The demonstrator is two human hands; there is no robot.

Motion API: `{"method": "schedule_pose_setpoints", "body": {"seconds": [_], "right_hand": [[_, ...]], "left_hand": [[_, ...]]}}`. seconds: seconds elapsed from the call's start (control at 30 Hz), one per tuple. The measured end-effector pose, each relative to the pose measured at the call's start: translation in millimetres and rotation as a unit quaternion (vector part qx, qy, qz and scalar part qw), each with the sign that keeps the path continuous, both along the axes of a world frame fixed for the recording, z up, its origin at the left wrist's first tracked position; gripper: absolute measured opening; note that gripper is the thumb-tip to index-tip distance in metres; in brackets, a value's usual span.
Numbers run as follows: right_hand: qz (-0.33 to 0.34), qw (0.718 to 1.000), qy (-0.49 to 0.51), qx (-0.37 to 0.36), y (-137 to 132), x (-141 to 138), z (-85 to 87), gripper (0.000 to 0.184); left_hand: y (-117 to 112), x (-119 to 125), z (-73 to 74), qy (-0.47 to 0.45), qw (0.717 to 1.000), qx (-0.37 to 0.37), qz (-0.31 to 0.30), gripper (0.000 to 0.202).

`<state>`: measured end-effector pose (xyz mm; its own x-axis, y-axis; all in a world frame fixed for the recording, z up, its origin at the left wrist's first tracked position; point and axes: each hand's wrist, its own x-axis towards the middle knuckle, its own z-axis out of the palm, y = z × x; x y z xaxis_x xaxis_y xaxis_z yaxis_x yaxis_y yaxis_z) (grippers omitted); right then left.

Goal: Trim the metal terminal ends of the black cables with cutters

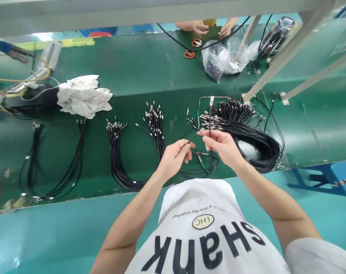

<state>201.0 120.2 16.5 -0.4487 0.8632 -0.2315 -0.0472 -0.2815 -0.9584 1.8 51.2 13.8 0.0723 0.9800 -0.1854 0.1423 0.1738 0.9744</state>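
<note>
Near the front of the green table, my left hand [174, 156] pinches a thin black cable [193, 137] between thumb and fingers. My right hand [225, 149] is closed too, its fingertips at the light-coloured end of that cable. A second black cable [210, 118] runs upright by the right fingers, with a whitish metal end on top; whether they grip it as well I cannot tell. A pair of pliers [201, 158] lies below the hands, partly hidden among loose cables. Right of them lies a thick coiled bundle of black cables [264, 146] with metal-tipped ends.
Left are a U-shaped cable bundle [114, 152], a smaller bundle [77, 163] and a crumpled white cloth [85, 95]. Across the table, another person's hands [201, 28] are near orange-handled scissors [189, 54] and clear plastic bags [218, 61]. Metal frame legs [290, 47] stand at right.
</note>
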Motion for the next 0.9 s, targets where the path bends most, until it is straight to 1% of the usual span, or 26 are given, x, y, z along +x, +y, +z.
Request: {"method": "schedule_pose_setpoints", "body": {"seconds": [0.13, 0.2, 0.27, 0.33, 0.4, 0.53, 0.6, 0.67, 0.73, 0.83, 0.9], "right_hand": [[0.027, 0.999, -0.024, 0.012, -4, -2, 3.4, 0.032], [0.06, 0.998, -0.032, 0.011, -8, -5, 4.1, 0.031], [0.107, 0.993, -0.04, 0.003, -13, -11, 1.7, 0.033], [0.146, 0.988, -0.047, -0.007, -18, -17, -4.9, 0.037], [0.162, 0.985, -0.053, -0.012, -23, -23, -14.4, 0.04], [0.159, 0.985, -0.061, -0.009, -31, -29, -33.5, 0.036], [0.154, 0.986, -0.062, -0.008, -35, -30, -39.6, 0.035], [0.167, 0.985, -0.044, -0.016, -40, -30, -42.9, 0.041], [0.21, 0.977, -0.001, -0.036, -46, -31, -44.0, 0.051], [0.301, 0.947, 0.086, -0.076, -56, -34, -43.0, 0.062], [0.338, 0.927, 0.13, -0.101, -61, -33, -41.3, 0.061]], "left_hand": [[0, 0, 1.6, -0.069, 0.997, -0.037, 0.013, 0.034], [2, 1, 1.2, -0.118, 0.991, -0.045, 0.045, 0.033], [5, 5, -0.4, -0.182, 0.977, -0.055, 0.091, 0.031], [8, 9, -2.5, -0.238, 0.961, -0.071, 0.123, 0.03], [10, 15, -3.8, -0.265, 0.951, -0.09, 0.132, 0.031], [16, 21, -1.0, -0.294, 0.938, -0.119, 0.139, 0.033], [20, 20, 2.5, -0.323, 0.928, -0.108, 0.152, 0.028], [24, 18, 6.8, -0.363, 0.913, -0.088, 0.165, 0.023], [30, 15, 11.9, -0.404, 0.896, -0.077, 0.169, 0.019], [39, 11, 19.9, -0.453, 0.872, -0.072, 0.17, 0.016], [45, 10, 23.1, -0.468, 0.865, -0.066, 0.172, 0.013]]}}
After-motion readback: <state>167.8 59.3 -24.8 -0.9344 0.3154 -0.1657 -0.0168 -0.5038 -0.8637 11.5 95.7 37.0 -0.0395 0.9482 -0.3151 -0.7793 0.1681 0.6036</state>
